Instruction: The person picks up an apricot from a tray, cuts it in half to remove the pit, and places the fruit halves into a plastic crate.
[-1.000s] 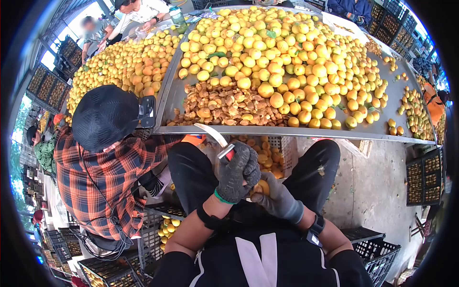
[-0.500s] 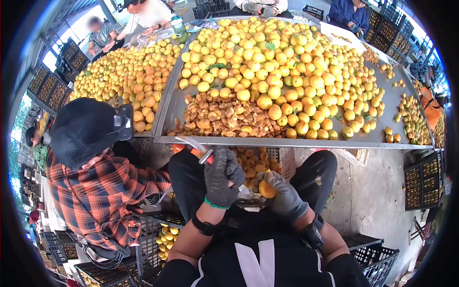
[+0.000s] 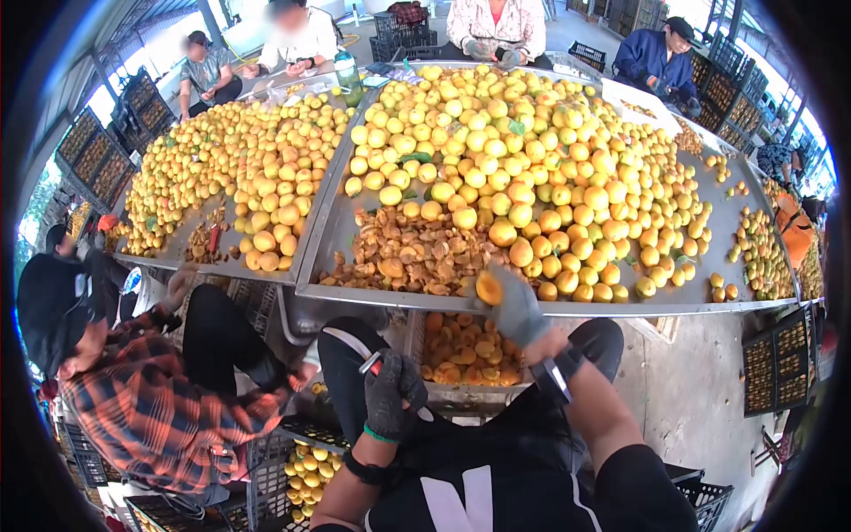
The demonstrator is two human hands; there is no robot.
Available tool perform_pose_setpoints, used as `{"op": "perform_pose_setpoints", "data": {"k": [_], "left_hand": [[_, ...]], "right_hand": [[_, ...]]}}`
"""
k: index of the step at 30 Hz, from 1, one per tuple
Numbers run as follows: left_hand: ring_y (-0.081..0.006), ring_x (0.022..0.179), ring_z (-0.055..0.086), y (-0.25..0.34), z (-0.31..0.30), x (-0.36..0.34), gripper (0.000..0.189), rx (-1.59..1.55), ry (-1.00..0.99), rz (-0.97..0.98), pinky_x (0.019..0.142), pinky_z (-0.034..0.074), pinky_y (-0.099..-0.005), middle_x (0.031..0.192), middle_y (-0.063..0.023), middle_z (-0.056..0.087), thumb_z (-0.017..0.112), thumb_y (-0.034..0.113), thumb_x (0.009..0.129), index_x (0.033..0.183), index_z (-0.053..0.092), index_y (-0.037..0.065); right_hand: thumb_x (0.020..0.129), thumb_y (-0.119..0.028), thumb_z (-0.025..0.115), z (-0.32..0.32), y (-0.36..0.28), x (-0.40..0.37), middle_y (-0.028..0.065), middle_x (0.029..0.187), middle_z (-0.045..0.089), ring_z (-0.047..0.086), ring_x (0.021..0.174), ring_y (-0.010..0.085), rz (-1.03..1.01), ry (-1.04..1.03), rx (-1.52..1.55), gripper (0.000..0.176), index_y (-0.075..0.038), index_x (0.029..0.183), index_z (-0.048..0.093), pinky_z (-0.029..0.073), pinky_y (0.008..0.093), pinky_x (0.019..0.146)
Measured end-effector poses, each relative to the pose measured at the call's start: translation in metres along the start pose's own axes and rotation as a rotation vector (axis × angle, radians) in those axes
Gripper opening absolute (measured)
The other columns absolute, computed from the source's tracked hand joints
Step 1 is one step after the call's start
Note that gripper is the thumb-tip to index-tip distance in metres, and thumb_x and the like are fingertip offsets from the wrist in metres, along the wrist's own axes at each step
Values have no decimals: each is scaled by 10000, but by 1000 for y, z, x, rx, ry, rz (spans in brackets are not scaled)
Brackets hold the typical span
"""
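Note:
My left hand (image 3: 390, 399), in a dark knitted glove, is closed on a small knife (image 3: 370, 362) with a red part and stays low over my left thigh. My right hand (image 3: 518, 310), in a grey glove, holds an orange fruit (image 3: 488, 288) at the near edge of the metal table (image 3: 443, 301). Just behind that fruit lies a heap of brownish cut fruit pieces (image 3: 417, 253). Whole yellow-orange fruits (image 3: 532, 151) are piled beyond it. Below the table edge, a crate (image 3: 470, 350) of orange fruit pieces stands between my knees.
A co-worker in a plaid shirt (image 3: 160, 408) sits close on the left. Other people sit across the table. A crate of yellow fruits (image 3: 310, 474) is low at the left, and stacked black crates (image 3: 778, 363) stand at the right.
My right hand has moved up and forward to the table edge with the fruit. My left hand has dropped lower, away from the right. The plaid-shirted co-worker has shifted left.

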State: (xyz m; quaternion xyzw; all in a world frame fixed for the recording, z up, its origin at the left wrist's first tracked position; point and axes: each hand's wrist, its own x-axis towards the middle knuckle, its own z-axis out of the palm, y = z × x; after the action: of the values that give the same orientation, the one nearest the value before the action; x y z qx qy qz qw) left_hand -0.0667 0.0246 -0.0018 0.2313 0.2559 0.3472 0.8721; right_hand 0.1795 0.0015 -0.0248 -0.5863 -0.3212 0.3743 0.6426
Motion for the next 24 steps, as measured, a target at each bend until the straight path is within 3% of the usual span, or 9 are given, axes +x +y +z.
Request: {"op": "perform_pose_setpoints", "data": {"k": [2,5,7,9,11,18,21,23,24], "left_hand": [[-94,384,351,3,-6,-1,163,-18,-12,-15,358,278,-229,567,17,397,543,223,951,810,499,154],[-95,380,343,4,-11,3,169,18,40,-43,358,279,-232,557,16,392,548,228,949,804,509,150],[-94,378,338,2,-15,6,166,37,43,-75,357,276,-233,550,17,384,545,221,950,805,517,144],[-93,375,333,-1,-18,10,165,56,44,-105,357,273,-234,543,19,377,541,213,951,806,525,137],[-88,377,344,-3,-21,13,157,111,70,-168,359,274,-232,543,16,401,538,189,948,806,544,120],[-108,448,468,-13,-30,21,137,496,110,-268,403,346,-251,591,6,497,585,182,912,822,561,81],[-191,562,585,-18,-31,22,175,947,-15,-115,508,439,-313,619,-47,557,628,204,880,855,569,42],[-282,701,640,-17,-23,19,235,1345,-75,-56,626,477,-366,678,-118,608,664,236,847,880,575,21],[-282,701,640,-14,-19,19,235,1346,-71,-55,626,477,-366,678,-118,608,664,236,847,880,575,21]], "right_hand": [[981,-381,410,-7,12,-26,74,890,596,580,807,161,207,-165,381,403,-43,1132,571,474,246,660],[968,-298,471,-7,20,-67,91,984,595,589,868,188,320,-236,315,333,-28,1140,563,496,278,714],[934,-189,554,-19,49,-79,91,1087,575,588,953,204,-424,-203,-740,273,-13,1142,568,503,314,787],[891,-118,618,-34,49,-82,108,1184,549,584,1021,208,-405,-245,-803,274,-2,1136,578,494,304,829],[848,-142,659,-40,52,-81,181,1113,598,619,958,278,190,-50,-131,275,-21,1090,607,507,350,791],[802,-258,683,-70,-31,9,171,1018,617,605,870,372,-310,270,-1116,460,-96,1211,552,495,421,736],[784,-271,701,-78,-25,42,167,1030,618,601,881,380,-263,172,-1333,481,-93,1207,556,499,430,732],[783,-280,713,-78,-20,47,146,1047,614,617,915,326,-163,167,-1319,488,-90,1205,559,495,405,782],[798,-257,684,-78,-23,43,123,1078,610,610,954,292,-80,134,-965,499,-76,1238,532,488,387,817]]}}
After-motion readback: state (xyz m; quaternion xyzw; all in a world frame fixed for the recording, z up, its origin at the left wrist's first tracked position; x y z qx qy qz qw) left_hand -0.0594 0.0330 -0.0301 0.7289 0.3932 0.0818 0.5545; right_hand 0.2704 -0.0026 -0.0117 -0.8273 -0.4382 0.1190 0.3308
